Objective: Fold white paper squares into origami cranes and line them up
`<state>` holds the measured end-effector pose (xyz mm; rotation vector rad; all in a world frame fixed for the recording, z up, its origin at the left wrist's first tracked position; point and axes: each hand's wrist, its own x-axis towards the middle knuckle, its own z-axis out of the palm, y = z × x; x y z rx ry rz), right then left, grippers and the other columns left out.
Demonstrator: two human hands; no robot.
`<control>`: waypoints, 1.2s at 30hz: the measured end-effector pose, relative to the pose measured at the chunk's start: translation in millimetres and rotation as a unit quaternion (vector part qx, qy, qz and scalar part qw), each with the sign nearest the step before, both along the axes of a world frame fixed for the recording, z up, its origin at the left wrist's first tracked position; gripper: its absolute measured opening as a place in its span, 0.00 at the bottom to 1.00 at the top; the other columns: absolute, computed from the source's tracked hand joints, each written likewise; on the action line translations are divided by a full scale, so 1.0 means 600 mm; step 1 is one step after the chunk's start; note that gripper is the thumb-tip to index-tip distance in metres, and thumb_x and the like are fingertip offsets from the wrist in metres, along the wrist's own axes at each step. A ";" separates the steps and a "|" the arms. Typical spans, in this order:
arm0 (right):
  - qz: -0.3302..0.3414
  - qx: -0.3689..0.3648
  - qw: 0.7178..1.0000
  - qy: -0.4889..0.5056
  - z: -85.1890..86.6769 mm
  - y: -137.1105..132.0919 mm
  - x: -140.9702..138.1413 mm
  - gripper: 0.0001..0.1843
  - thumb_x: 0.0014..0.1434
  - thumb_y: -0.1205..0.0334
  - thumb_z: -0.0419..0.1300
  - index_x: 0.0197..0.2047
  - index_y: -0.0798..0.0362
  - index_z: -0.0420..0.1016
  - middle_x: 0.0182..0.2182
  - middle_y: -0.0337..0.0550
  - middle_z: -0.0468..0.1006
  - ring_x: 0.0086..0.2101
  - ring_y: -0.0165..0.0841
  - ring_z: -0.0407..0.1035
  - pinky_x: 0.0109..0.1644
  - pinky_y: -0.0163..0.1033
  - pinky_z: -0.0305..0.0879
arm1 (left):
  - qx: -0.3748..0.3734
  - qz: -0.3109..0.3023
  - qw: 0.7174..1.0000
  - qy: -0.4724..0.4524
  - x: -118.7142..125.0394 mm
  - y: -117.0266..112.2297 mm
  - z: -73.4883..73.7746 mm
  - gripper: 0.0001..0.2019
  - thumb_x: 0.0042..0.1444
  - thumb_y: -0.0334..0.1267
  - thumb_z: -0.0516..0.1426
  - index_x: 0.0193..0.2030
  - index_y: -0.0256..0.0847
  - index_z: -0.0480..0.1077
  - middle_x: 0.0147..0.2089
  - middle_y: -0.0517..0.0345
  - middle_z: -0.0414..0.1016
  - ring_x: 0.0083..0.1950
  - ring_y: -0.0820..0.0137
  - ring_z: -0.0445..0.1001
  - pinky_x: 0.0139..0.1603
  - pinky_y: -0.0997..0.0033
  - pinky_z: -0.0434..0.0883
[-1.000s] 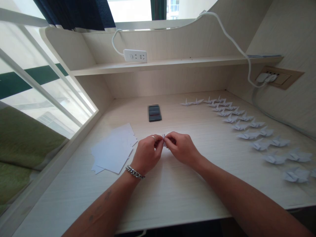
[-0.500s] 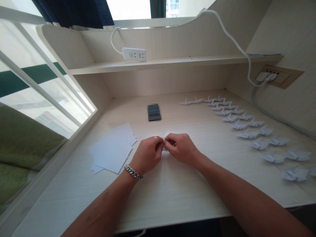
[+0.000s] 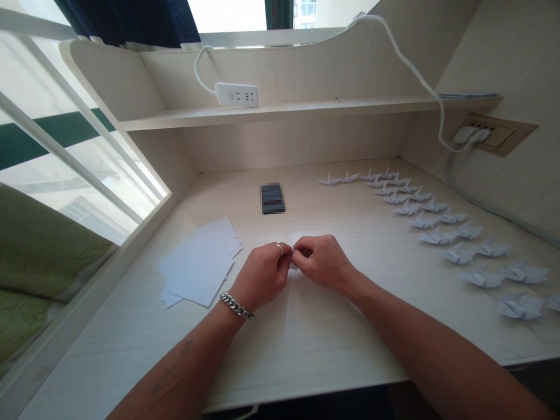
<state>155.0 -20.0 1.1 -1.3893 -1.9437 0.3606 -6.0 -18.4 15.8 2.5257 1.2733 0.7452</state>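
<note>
Near the middle of the desk, a small folded piece of white paper (image 3: pixel 293 266) is pinched between my two hands, mostly hidden by the fingers. My left hand (image 3: pixel 265 271), with a ring on it and a chain bracelet at the wrist, is closed on the paper's left side. Thumb and fingers of my right hand (image 3: pixel 322 259) pinch it from the right. Left of my hands lies a loose pile of white paper sheets (image 3: pixel 199 262). Several folded white paper cranes (image 3: pixel 440 236) stand in rows along the right side of the desk.
A small dark, blurred-out object (image 3: pixel 272 198) lies beyond my hands. A white power strip (image 3: pixel 237 94) rests on the shelf (image 3: pixel 301 111) at the back. Its white cable (image 3: pixel 409 64) runs down to a wall socket (image 3: pixel 494 135) at right. Railings border the desk's left side.
Both hands stay at nearly the same spot, still pinching the paper. The left fingertips have shifted very slightly to the right. The view has moved a little.
</note>
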 end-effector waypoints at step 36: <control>-0.002 -0.143 0.889 0.436 -0.017 0.025 -0.002 0.13 0.50 0.54 0.65 0.31 0.57 0.77 0.25 0.44 0.78 0.27 0.33 0.72 0.34 0.41 0.72 | -0.071 -0.003 0.980 -0.188 0.020 -0.001 -0.020 0.13 0.59 0.30 0.53 0.45 0.45 0.76 0.44 0.53 0.75 0.44 0.69 0.74 0.47 0.70 0.72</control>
